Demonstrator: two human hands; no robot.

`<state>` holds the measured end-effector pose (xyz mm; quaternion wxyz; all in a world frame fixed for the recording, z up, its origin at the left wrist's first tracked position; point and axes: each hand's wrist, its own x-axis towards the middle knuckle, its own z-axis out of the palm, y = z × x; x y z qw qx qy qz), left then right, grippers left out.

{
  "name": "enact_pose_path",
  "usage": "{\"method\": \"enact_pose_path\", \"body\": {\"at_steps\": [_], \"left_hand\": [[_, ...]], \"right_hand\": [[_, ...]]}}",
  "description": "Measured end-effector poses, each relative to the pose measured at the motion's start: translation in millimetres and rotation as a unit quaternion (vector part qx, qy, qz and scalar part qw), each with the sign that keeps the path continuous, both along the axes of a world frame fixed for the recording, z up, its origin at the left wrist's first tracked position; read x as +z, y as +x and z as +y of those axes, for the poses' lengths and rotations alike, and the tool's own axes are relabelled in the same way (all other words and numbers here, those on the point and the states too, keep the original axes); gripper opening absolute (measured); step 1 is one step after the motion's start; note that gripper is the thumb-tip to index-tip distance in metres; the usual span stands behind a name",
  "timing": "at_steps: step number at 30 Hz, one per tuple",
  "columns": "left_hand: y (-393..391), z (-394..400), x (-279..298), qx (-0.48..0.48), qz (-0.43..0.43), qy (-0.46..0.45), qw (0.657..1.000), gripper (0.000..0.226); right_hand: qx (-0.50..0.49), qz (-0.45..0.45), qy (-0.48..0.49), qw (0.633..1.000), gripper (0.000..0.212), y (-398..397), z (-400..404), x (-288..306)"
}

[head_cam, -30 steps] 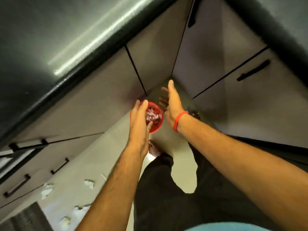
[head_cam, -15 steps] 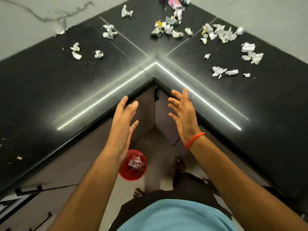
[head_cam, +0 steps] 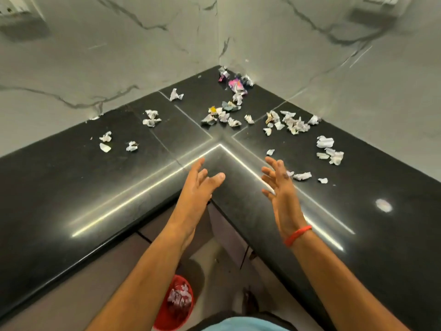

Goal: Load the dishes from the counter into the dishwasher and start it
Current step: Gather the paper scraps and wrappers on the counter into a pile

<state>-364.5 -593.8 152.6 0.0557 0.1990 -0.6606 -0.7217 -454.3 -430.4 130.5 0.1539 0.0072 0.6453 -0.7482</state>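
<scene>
A black L-shaped counter point(head_cam: 71, 187) fills the view, its inner corner pointing at me. Several crumpled paper scraps point(head_cam: 222, 115) lie scattered over it, toward the back corner and the right wing. My left hand point(head_cam: 198, 187) hovers over the counter's inner corner, fingers spread and holding nothing. My right hand point(head_cam: 281, 187), with a red band on the wrist, hovers over the right wing with fingers spread, just short of a paper scrap point(head_cam: 301, 176). No dishes or dishwasher are in view.
A red bin point(head_cam: 176, 304) holding paper scraps stands on the floor below the counter corner, between my arms. Grey cabinet fronts point(head_cam: 83, 295) run under the counter. Marbled wall panels point(head_cam: 119, 56) rise behind, with sockets point(head_cam: 379, 0) at the top corners.
My view has risen from the red bin on the floor to the counter top. Both hands have lifted from beside the bin to above the counter and moved forward toward the scraps.
</scene>
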Motion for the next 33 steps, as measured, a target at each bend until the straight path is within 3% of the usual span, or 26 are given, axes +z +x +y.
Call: {"method": "enact_pose_path", "body": {"at_steps": [5, 10, 16, 19, 25, 29, 33], "left_hand": [[-36, 26, -7, -0.016, -0.019, -0.001, 1.000, 0.100], [-63, 28, -18, -0.041, -0.037, -0.035, 0.998, 0.088], [-107, 7, -41, -0.080, -0.049, -0.068, 0.993, 0.085], [-133, -11, -55, -0.101, -0.052, -0.078, 0.990, 0.084], [-195, -56, -82, -0.128, -0.058, -0.111, 0.984, 0.088], [-232, -85, -99, -0.148, -0.068, -0.156, 0.974, 0.103], [-260, -107, -103, -0.113, -0.024, -0.230, 0.966, 0.080]], "right_hand": [[0.006, 0.039, 0.025, 0.999, 0.067, -29, 34, -3], [0.000, 0.048, 0.054, 0.997, 0.070, -49, 56, -18], [-0.037, 0.075, 0.153, 0.985, 0.094, -71, 70, -40], [-0.057, 0.092, 0.229, 0.967, 0.094, -89, 78, -50], [-0.162, 0.040, 0.467, 0.868, 0.120, -138, 92, -92], [-0.152, 0.056, 0.566, 0.808, 0.104, -152, 49, -117], [-0.082, 0.126, 0.644, 0.750, 0.094, -159, 15, -126]]}}
